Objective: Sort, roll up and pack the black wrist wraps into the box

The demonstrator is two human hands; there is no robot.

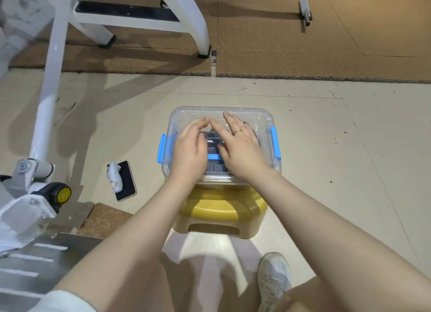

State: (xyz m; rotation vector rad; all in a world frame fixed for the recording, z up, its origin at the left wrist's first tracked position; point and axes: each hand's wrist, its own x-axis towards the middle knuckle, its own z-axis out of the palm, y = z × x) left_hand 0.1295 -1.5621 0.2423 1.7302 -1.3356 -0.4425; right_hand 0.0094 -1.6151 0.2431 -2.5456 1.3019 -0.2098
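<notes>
Clear plastic box point(263, 123) sat on a yellow stool point(254, 209), lid on, black wrist wraps point(213, 140) visible inside. Left hand point(190, 151) and right hand point(242, 148) lay flat on the lid, fingers extended, grasping nothing. Wraps were likely soft and light; the rigid box was best gripped by its sides, near the blue latches point(275, 141).
</notes>
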